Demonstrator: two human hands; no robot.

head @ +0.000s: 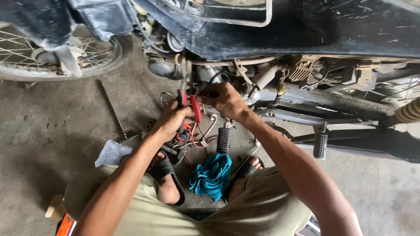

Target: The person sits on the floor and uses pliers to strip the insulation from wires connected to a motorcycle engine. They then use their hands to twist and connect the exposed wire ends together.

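My left hand [169,120] grips red-handled pliers [189,104], jaws pointing up toward the cables under the motorcycle engine [245,76]. My right hand [224,99] is beside it, fingers pinched on a thin black cable or small part at the engine's lower side; what exactly it pinches is hidden. Red and white wires [197,137] hang below both hands. I squat by the black motorcycle [306,30], knees and sandalled feet in view.
A teal rag [212,175] lies on the concrete floor between my feet. A black footpeg [223,140] and another footpeg [320,145] stick out. The spoked wheel [57,52] is at the top left. A clear plastic bag [111,153] and a thin metal rod [111,107] lie on the left.
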